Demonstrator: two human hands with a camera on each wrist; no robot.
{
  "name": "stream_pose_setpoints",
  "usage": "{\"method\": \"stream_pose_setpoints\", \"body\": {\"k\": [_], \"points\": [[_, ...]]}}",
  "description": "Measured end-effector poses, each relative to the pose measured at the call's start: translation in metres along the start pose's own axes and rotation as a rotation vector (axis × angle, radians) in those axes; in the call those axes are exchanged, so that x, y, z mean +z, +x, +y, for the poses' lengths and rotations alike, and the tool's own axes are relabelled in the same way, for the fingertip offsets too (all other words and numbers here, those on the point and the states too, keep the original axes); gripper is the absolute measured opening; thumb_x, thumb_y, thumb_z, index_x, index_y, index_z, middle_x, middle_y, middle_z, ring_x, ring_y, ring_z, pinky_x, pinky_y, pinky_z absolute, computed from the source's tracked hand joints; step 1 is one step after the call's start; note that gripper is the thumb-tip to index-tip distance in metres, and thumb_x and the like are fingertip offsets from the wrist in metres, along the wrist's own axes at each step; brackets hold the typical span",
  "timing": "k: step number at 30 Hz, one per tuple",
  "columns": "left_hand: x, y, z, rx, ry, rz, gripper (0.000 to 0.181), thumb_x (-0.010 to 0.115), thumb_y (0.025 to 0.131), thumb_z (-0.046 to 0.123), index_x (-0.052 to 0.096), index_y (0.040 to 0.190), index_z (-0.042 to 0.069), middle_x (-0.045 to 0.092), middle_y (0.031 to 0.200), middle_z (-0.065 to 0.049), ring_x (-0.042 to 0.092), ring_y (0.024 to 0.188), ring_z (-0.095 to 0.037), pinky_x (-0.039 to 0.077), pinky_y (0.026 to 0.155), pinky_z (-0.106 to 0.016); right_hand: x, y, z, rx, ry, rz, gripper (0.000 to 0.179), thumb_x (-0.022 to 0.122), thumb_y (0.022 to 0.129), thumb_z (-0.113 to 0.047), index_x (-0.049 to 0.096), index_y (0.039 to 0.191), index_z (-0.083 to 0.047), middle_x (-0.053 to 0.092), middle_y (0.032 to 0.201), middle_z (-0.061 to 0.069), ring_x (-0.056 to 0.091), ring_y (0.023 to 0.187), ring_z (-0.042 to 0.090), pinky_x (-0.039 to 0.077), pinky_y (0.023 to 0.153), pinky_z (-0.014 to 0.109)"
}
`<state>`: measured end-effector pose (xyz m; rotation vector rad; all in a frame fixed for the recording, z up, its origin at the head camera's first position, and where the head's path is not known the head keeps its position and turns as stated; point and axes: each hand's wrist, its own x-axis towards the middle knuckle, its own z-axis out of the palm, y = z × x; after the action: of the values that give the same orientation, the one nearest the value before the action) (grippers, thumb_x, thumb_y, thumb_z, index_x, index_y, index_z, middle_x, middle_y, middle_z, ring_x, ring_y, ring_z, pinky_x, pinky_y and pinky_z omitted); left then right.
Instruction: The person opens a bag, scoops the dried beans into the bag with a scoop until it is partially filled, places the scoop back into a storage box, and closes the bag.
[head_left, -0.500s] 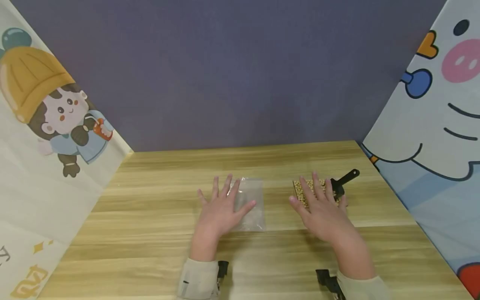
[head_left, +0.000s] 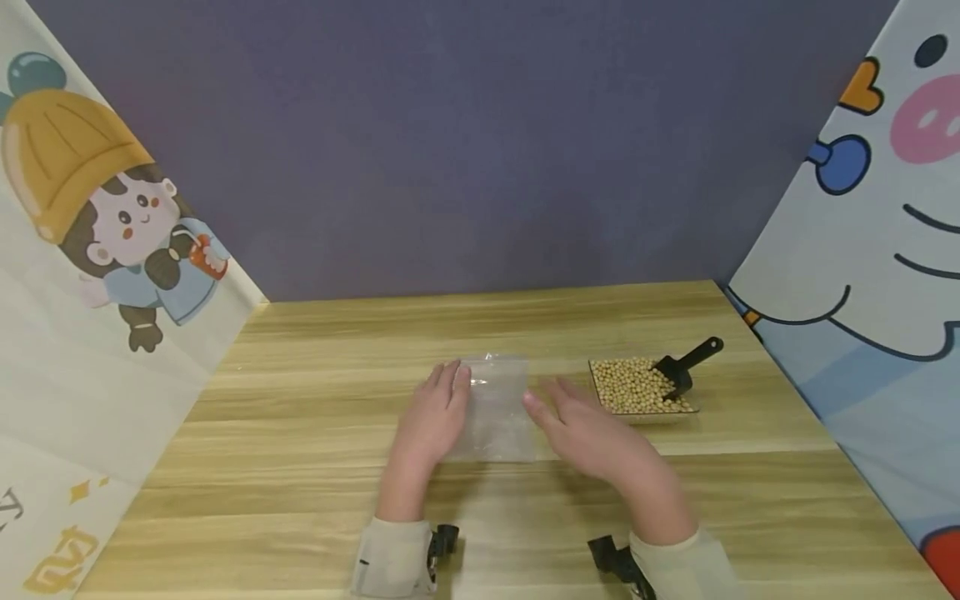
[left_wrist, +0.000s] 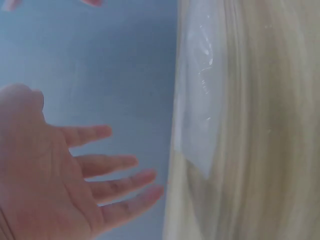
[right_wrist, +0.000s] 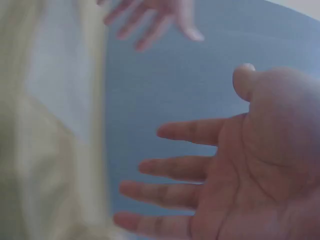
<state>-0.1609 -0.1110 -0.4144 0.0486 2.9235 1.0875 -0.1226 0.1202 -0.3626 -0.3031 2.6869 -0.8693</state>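
Flat on the table lies a clear plastic bag point(head_left: 495, 417), its surface glinting near the top. My left hand point(head_left: 433, 417) hovers over the bag's left edge, fingers straight and holding nothing; the left wrist view shows its palm above the table. On the other side, my right hand point(head_left: 596, 433) is near the bag's right edge, slightly blurred, with straight, spread fingers in the right wrist view. To the right stands a shallow tray of yellowish soybeans point(head_left: 626, 385). A black scoop point(head_left: 678, 375) rests in the beans, its handle pointing up and right.
All of this is on a wood-grain table point(head_left: 315, 483). Behind it rises a dark grey-blue wall point(head_left: 480, 150). Cartoon-printed panels stand left point(head_left: 67, 350) and right point(head_left: 862, 350).
My right hand has moved left, from over the soybean tray to beside the bag, uncovering the tray. The left hand has turned, its fingers now closer together.
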Motion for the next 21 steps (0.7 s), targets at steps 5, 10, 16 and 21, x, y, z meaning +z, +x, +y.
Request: {"method": "stream_pose_setpoints", "body": {"k": [5,10,16,21], "points": [[0.007,0.007,-0.009,-0.105,-0.211,-0.035,0.091,0.011,0.109,0.069,0.037,0.163,0.001,0.038,0.169,-0.02,0.033,0.159,-0.043,0.024,0.133,-0.057,0.028,0.032,0.013,0.049,0.134,0.015,0.096,0.016,0.107,-0.074,0.032,0.164,0.001,0.033,0.171,0.024,0.028,0.16,0.049,0.021,0.132,0.064],[0.012,0.01,-0.012,-0.201,-0.323,-0.079,0.102,0.009,0.105,0.077,0.035,0.162,-0.003,0.046,0.161,-0.029,0.047,0.147,-0.051,0.033,0.127,-0.065,0.042,0.045,0.019,0.142,0.242,0.047,0.105,0.012,0.103,-0.08,0.038,0.161,0.003,0.041,0.166,0.026,0.034,0.155,0.053,0.027,0.129,0.066],[0.012,0.014,-0.014,-0.266,-0.544,-0.059,0.072,0.044,0.112,0.05,0.038,0.16,-0.003,0.064,0.106,-0.018,0.061,0.081,-0.021,0.061,0.077,-0.036,0.042,0.05,0.023,0.187,0.288,0.054,0.1,0.02,0.104,-0.078,0.041,0.16,0.002,0.046,0.162,0.028,0.039,0.151,0.055,0.031,0.125,0.069],[0.012,0.016,-0.015,-0.185,-0.574,-0.046,0.071,0.064,0.105,0.021,0.032,0.162,-0.006,0.064,0.14,-0.029,0.07,0.091,-0.023,0.064,0.079,-0.036,0.039,0.051,0.024,0.144,0.287,0.101,0.074,0.042,0.113,-0.047,0.039,0.157,0.012,0.057,0.148,0.034,0.054,0.138,0.054,0.044,0.118,0.066]]}}
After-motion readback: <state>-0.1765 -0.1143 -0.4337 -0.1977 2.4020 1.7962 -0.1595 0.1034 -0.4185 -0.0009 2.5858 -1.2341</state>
